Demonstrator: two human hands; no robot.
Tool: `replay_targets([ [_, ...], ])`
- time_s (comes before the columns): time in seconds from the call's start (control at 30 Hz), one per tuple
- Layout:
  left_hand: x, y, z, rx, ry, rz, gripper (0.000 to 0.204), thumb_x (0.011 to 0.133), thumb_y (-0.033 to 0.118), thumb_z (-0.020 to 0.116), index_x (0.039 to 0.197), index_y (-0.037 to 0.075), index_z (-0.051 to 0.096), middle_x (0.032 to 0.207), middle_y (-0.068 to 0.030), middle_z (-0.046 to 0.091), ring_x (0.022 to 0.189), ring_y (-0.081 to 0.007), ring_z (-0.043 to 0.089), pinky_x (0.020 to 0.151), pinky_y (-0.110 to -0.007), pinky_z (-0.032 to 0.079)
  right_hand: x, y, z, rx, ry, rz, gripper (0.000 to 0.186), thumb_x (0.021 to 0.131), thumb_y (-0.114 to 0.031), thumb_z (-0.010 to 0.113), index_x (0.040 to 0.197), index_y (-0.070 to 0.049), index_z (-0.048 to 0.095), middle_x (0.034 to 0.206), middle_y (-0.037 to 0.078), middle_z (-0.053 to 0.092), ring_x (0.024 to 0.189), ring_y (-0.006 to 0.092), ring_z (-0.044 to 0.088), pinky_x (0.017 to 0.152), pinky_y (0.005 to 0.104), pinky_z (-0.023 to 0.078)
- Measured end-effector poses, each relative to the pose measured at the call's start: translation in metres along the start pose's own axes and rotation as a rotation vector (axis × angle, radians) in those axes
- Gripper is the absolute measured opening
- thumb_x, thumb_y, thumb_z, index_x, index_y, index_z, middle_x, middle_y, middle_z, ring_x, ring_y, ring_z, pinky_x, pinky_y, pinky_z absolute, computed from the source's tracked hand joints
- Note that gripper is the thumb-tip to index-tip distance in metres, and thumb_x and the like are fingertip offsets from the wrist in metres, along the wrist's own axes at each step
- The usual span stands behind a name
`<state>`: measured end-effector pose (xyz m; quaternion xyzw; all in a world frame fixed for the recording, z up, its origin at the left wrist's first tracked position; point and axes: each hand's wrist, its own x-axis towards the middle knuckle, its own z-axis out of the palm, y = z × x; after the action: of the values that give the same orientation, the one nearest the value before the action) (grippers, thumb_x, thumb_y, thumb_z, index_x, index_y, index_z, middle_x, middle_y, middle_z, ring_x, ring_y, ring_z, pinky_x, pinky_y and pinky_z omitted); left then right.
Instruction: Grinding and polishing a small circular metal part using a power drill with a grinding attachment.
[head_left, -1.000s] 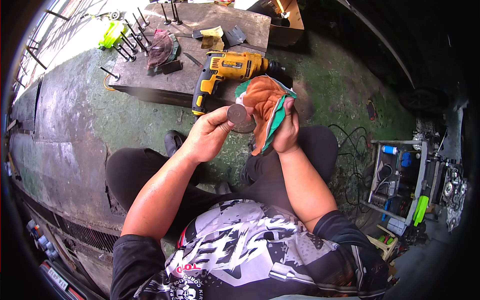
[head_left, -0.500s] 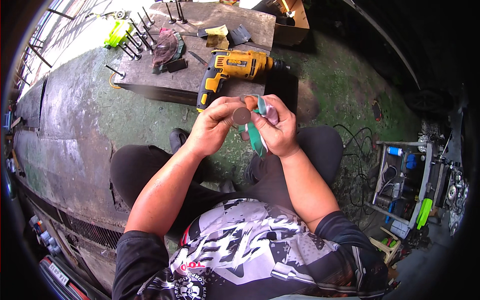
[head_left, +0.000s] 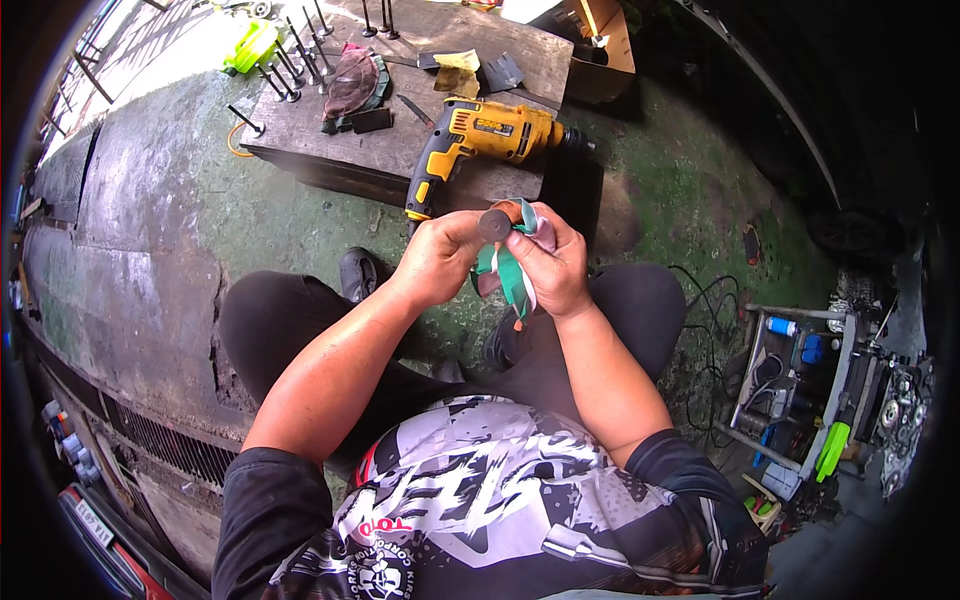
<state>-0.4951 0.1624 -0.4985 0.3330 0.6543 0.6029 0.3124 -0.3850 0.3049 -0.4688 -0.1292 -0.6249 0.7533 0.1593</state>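
Note:
My left hand is closed around an engine valve, whose round brown face points up at me. Its stem is hidden behind the fingers. Pressed against the valve from the other side, my right hand grips a rag of green, white and pinkish cloth, part of which hangs down below the fingers. Just beyond my hands a yellow and black power drill lies on its side on a wooden bench. More engine valves stand on their heads at the bench's far left.
A crumpled dark cloth, a knife and sandpaper pieces lie on the bench. Behind it is a cardboard box. To my right stands a metal tool cart, with black cables on the green floor.
The view has shifted a little, so the bench and drill sit slightly farther right. The valve has turned slightly between my hands, and the rag hangs a bit differently. Both hands keep their hold.

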Motion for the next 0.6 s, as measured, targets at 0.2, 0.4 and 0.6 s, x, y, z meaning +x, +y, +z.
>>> replay_targets([
  [0.2, -0.0013, 0.0099, 0.0025, -0.049, 0.003, -0.025, 0.024, 0.097, -0.002, 0.057, 0.118, 0.002, 0.068, 0.107, -0.0026, 0.070, 0.102, -0.0101, 0.062, 0.091, -0.029, 0.051, -0.0004, 0.0047, -0.0015, 0.014, 0.005, -0.002, 0.015, 0.093, -0.005, 0.067, 0.108, -0.002, 0.067, 0.095, 0.000, 0.066, 0.088, 0.0079, 0.060, 0.078, 0.0243, 0.049],
  [0.4, -0.0015, 0.0084, 0.0019, -0.048, -0.003, -0.036, 0.028, 0.097, -0.003, 0.056, 0.121, 0.004, 0.068, 0.108, -0.0034, 0.071, 0.102, -0.0109, 0.062, 0.092, -0.029, 0.051, 0.0000, 0.0058, -0.0025, 0.015, -0.003, -0.010, 0.014, 0.093, -0.004, 0.066, 0.107, -0.002, 0.067, 0.096, 0.001, 0.065, 0.089, 0.0087, 0.060, 0.080, 0.0253, 0.049],
  [0.6, -0.0010, 0.0020, 0.0027, -0.077, -0.028, 0.005, 0.027, 0.102, 0.009, 0.054, 0.126, 0.007, 0.067, 0.111, -0.0082, 0.072, 0.104, -0.0157, 0.065, 0.093, -0.032, 0.051, -0.0002, 0.0071, -0.0013, 0.045, -0.012, -0.019, 0.013, 0.093, -0.003, 0.066, 0.106, -0.003, 0.067, 0.097, 0.000, 0.063, 0.090, 0.0085, 0.058, 0.081, 0.0244, 0.047],
])
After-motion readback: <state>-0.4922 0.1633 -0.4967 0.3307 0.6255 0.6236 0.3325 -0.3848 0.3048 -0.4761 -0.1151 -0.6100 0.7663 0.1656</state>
